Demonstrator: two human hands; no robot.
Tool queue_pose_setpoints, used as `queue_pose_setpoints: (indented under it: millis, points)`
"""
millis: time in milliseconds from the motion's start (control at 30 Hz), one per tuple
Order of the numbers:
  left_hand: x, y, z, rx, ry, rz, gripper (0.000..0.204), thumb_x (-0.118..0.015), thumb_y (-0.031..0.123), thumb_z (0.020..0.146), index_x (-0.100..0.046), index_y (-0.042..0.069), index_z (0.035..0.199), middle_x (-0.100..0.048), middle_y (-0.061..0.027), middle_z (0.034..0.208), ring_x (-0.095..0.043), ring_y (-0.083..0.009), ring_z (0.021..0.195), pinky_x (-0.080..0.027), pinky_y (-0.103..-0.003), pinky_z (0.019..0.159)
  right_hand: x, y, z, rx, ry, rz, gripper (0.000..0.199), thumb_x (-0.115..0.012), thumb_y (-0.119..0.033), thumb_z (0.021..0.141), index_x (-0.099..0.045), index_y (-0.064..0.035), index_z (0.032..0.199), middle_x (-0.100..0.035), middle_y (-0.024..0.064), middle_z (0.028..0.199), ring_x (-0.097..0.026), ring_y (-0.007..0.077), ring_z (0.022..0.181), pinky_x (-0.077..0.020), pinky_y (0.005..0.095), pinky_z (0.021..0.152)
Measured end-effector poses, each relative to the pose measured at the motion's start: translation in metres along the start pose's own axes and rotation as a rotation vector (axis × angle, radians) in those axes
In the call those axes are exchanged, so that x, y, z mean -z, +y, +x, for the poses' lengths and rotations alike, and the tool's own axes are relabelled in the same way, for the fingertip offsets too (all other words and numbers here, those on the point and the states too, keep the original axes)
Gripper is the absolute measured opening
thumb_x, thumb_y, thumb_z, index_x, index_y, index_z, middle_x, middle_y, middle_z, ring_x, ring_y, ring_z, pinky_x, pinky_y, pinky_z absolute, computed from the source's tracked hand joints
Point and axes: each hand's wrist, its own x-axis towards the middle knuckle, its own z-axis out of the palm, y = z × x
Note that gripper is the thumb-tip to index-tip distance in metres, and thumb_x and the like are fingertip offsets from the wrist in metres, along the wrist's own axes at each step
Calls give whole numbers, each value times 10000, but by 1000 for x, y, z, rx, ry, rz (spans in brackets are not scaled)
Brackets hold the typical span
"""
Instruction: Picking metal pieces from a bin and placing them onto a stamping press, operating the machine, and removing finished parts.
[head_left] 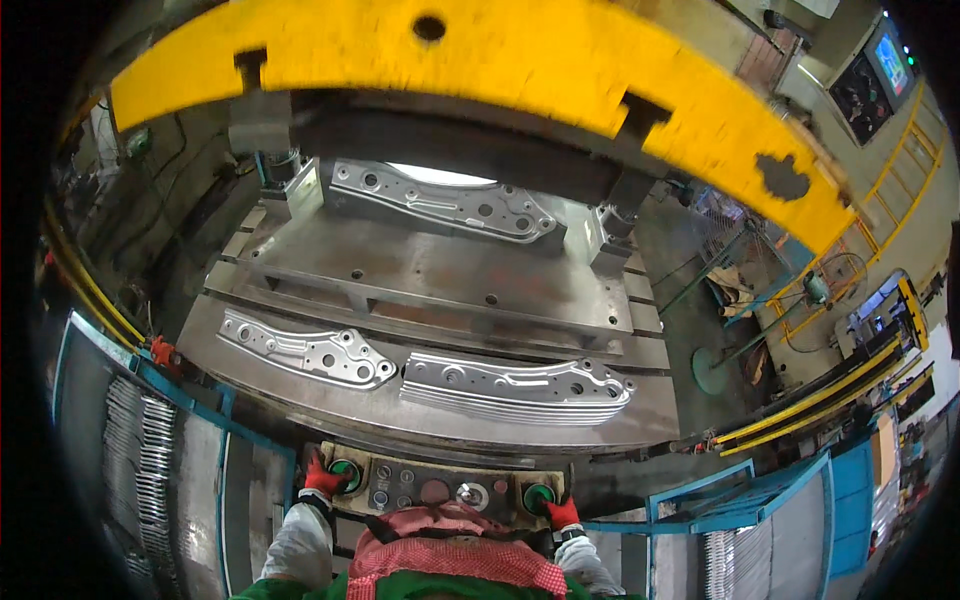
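Observation:
My left hand point(322, 477), in a red glove, is at the left end of a control box point(448, 473), its fingers apart beside a green push button point(345, 476). At the box's other end, my right hand point(563, 514), also red-gloved, lies open against a second green push button point(538, 498). Neither hand is seen holding anything. Beyond the box, a stamped metal bracket point(305, 350) lies on the press bed's front ledge, left of a stack of similar brackets point(515, 388). Another stamped bracket point(445, 205) sits on the die at the back, beneath the raised upper tool.
A yellow press slide point(500, 45) spans overhead above the steel lower die plate point(420, 262). Blue-framed racks point(190, 470) with many stacked metal parts stand at left, and another blue rack point(750, 510) at right. Yellow-and-black rails point(820, 400) and a pedestal fan point(720, 225) are further right.

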Motion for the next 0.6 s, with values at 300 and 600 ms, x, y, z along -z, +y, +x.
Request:
queue_pose_setpoints:
  millis: [300, 600]
  points:
    - [71, 71, -64, 51, 352, -216, 877, -729, 297, 730, -223, 58, 1405, -390, -178, 1351, -373, -300, 1236, -300, -421, 1025, 115, -119, 6, 290, 554, 207, 879, -747, -277, 697, -264, -1, 1378, -340, 200, 1388, -316, 313, 1286, -238, 373, 1070]
    - [155, 431, -25, -1354, 687, 444, 646, -615, 383, 776, -413, 68, 1303, -375, -133, 1368, -303, -312, 1287, -186, -432, 1079, 71, -373, 19, 1128, -223, -995, 1077, -750, -546, 528, -283, -69, 1373, -361, 184, 1354, -304, 339, 1275, -165, 503, 1068]
